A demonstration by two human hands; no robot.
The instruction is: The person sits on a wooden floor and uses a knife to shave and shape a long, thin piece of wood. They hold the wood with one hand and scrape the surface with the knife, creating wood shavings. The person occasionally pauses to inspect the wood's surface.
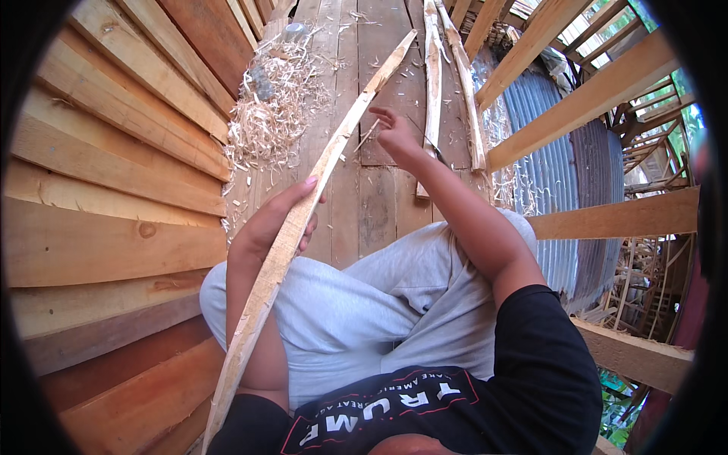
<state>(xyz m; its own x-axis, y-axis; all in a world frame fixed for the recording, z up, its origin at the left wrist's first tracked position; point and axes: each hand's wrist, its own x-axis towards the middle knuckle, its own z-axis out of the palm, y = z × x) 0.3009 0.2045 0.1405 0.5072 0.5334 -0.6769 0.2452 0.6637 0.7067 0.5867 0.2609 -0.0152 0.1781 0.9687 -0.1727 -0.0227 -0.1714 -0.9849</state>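
A long pale strip of wood [285,239] runs slantwise from beside my left upper arm up past my hands, its surface rough and freshly cut. My left hand [284,212] grips it near the middle, thumb on top and fingers curled beneath. Close to the strip's right side, toward the far end, is my right hand [397,135], partly closed with its foremost fingers reaching toward the wood. A thin dark object [438,154] shows behind that wrist; its kind is unclear. A thin sliver of wood [367,136] lies between hand and strip.
Curly wood shavings [265,121] heap on the plank floor [345,220] at the left, with a glass jar [296,31] behind. Two more wood strips [433,83] lie ahead. Board walling [114,227] rises left; wooden rails [614,220] and corrugated sheeting [542,144] stand right.
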